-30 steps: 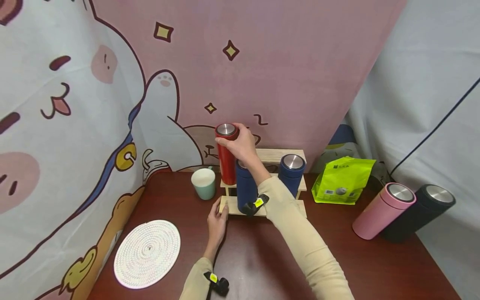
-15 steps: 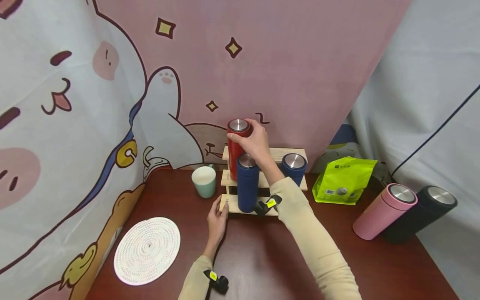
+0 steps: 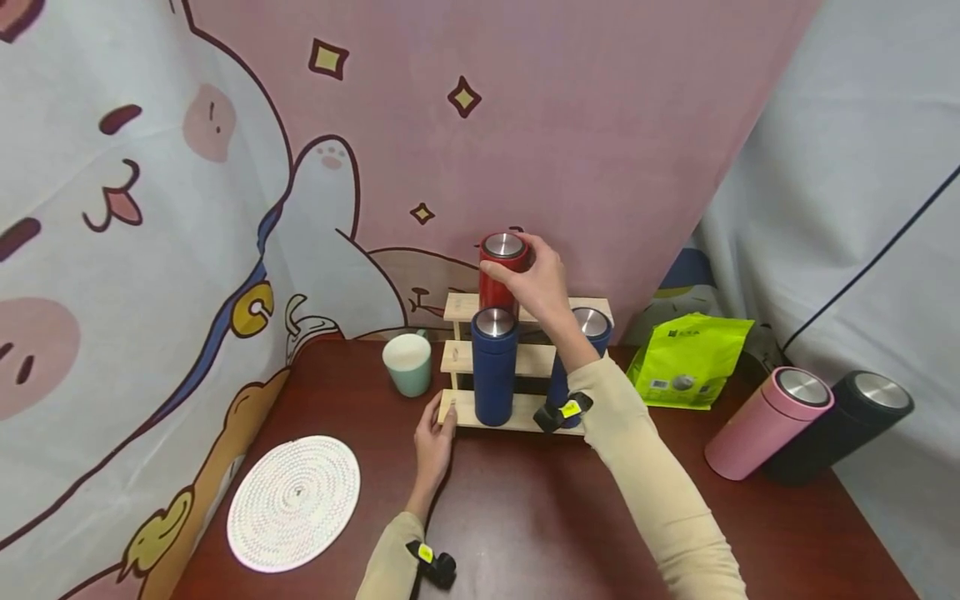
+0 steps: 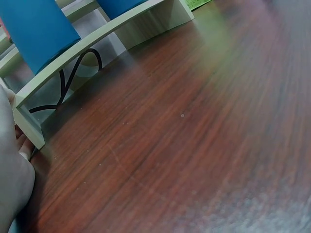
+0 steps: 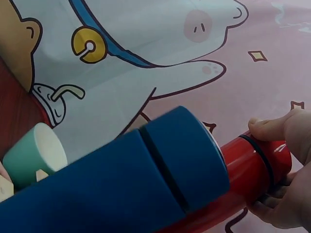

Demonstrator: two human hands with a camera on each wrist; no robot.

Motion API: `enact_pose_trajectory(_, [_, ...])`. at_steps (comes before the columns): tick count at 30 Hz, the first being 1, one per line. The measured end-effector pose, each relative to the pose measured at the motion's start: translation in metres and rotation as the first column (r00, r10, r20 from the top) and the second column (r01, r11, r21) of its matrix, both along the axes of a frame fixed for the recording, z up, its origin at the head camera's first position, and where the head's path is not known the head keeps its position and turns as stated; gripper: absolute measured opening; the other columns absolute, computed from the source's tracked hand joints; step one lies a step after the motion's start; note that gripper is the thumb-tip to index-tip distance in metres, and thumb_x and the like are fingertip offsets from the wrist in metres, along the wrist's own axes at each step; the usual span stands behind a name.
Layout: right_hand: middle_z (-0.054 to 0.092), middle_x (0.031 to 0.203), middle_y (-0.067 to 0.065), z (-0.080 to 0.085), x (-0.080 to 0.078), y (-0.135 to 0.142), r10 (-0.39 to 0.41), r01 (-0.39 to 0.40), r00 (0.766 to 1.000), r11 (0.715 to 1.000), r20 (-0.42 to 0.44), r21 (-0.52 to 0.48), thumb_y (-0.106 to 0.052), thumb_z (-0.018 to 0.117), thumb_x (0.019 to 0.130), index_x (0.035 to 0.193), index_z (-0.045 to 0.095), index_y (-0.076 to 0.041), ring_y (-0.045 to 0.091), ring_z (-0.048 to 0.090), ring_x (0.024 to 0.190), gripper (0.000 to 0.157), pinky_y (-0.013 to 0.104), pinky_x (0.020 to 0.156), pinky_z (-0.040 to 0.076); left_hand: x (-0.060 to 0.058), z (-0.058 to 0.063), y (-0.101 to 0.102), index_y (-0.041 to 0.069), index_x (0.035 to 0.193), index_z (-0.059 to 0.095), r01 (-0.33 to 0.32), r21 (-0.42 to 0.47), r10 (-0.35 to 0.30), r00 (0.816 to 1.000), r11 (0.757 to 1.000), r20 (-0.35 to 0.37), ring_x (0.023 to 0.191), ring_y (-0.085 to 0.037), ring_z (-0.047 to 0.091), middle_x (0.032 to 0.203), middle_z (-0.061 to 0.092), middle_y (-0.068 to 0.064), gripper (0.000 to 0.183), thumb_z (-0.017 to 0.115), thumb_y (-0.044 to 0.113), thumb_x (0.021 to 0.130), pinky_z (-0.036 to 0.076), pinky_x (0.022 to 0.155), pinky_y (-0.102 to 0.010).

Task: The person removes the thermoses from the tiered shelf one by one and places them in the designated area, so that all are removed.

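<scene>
While the left hand (image 3: 432,442) pinches the wooden stand (image 3: 534,360) at its lower corner, the right grip (image 3: 543,283) holds the red flask (image 3: 496,293) near its top. Flask: behind the left blue flask (image 3: 493,375); long axis near vertical, capped end up, base hidden. Advised: keep plumb, clear of that neighbour.

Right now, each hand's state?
Left hand: gripping the three-tier wooden rack at its left end.
Right hand: gripping the red flask near its top.
</scene>
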State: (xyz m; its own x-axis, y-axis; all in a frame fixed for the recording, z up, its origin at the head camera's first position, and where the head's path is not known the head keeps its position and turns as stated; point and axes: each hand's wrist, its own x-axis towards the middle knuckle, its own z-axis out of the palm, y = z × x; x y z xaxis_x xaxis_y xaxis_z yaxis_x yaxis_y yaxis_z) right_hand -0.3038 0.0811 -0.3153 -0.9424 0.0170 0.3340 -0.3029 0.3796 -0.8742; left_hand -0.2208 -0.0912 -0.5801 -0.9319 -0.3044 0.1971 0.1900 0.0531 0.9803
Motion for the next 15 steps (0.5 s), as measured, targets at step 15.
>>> enact_pose_trajectory(15, [0.063,0.132,0.02,-0.001,0.004,0.03,-0.011,0.011,0.996,1.0,-0.094,-0.006,-0.027,0.081,0.087,0.145,0.049,-0.001,0.032,0.064,0.116,0.071,0.046,0.098,0.054,0.0,-0.001,0.001,-0.001,0.142,0.056,-0.007,-0.019,0.007,1.0,1.0,0.002,0.131,-0.033,0.055,0.137,0.063,-0.021,0.044,0.064,0.008,0.099,0.049,0.1,-0.039])
